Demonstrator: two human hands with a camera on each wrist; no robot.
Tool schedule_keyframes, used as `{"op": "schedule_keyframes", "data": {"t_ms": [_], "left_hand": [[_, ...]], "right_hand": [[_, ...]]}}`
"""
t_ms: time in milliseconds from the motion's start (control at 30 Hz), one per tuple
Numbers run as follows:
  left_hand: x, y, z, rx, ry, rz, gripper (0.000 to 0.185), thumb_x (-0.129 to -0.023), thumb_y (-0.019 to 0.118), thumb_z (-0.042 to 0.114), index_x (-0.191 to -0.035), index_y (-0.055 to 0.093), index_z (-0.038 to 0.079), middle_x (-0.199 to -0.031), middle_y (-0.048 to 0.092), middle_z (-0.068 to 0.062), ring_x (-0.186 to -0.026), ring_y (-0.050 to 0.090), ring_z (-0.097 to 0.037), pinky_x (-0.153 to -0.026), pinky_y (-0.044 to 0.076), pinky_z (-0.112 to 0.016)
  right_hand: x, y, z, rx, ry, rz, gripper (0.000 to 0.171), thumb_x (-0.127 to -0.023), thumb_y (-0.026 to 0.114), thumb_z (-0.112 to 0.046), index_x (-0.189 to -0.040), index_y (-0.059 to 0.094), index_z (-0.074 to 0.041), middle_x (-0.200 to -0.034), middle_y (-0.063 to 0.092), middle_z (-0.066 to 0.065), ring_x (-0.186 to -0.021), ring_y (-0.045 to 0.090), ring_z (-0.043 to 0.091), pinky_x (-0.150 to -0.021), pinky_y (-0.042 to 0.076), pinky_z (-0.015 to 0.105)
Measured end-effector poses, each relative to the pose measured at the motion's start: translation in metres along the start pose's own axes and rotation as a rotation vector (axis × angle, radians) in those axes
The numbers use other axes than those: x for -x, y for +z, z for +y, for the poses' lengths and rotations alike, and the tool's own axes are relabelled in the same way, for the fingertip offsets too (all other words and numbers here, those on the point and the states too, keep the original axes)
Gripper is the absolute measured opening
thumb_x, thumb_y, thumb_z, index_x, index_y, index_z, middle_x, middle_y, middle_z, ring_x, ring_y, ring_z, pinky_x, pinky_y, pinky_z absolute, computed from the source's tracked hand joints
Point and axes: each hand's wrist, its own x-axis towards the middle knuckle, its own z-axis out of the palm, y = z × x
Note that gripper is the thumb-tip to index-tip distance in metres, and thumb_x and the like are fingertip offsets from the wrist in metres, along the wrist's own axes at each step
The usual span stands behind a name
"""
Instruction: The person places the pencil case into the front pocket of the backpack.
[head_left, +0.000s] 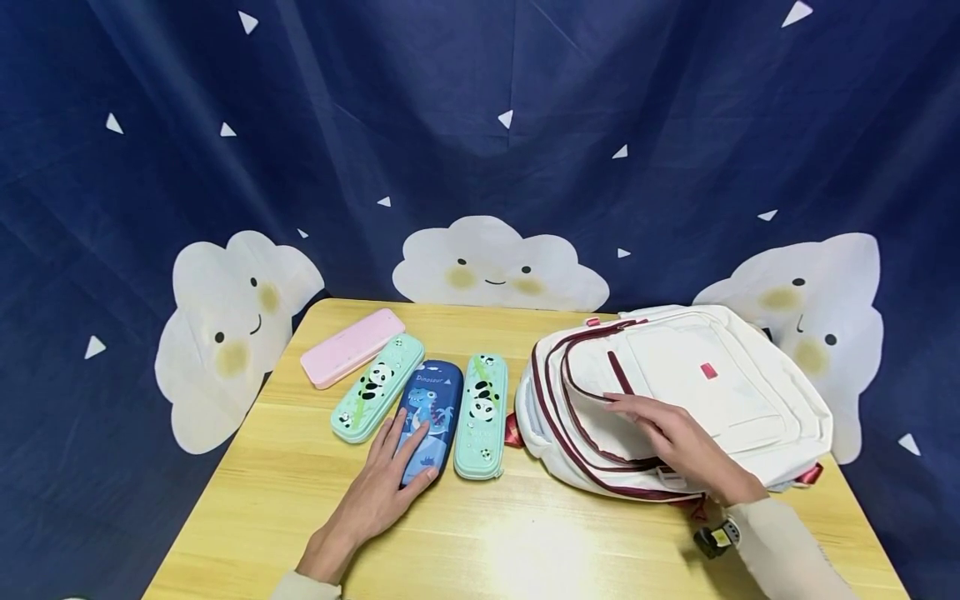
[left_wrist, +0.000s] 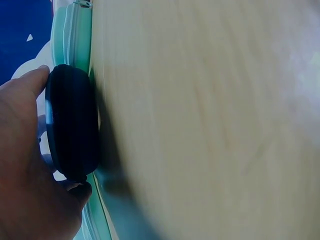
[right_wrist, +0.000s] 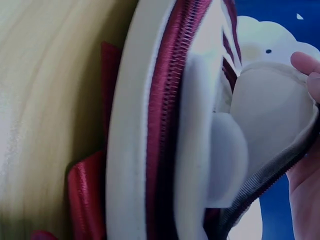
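Note:
My left hand [head_left: 378, 492] lies over the near half of a blue dinosaur pencil case [head_left: 431, 417], gripping it across its width. In the left wrist view the dark near end of the case [left_wrist: 74, 125] shows between a finger and the thumb. Over a white backpack [head_left: 750, 383] lying on its back, my right hand [head_left: 678, 437] holds the edge of the front pocket flap. The right wrist view shows the flap [right_wrist: 272, 115] pulled away from the bag, its pale lining visible, with fingertips [right_wrist: 306, 64] at its edge. A white tab [right_wrist: 227, 160] sits inside the opening.
Mint panda pencil cases flank the blue one, one on the left [head_left: 378, 387] and one on the right [head_left: 481, 417]. A pink pencil case [head_left: 352, 348] lies at the far left of the wooden table [head_left: 480, 550]. Behind hangs a dark blue curtain [head_left: 450, 108] with clouds.

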Motion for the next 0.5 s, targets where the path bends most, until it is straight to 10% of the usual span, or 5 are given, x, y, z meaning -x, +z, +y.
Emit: {"op": "schedule_keyframes", "data": {"t_ms": [500], "left_hand": [[0.001, 0.002, -0.001, 0.006, 0.007, 0.016, 0.074, -0.108, 0.061, 0.057, -0.172, 0.035, 0.031, -0.184, 0.011, -0.015, -0.168, 0.013, -0.048, -0.122, 0.037, -0.075]], "right_hand": [[0.006, -0.02, 0.0, -0.164, 0.106, 0.153, 0.037, -0.106, 0.058, 0.011, -0.13, 0.077, -0.009, -0.131, 0.078, 0.006, -0.094, 0.06, -0.015, -0.093, 0.045, 0.005]]}}
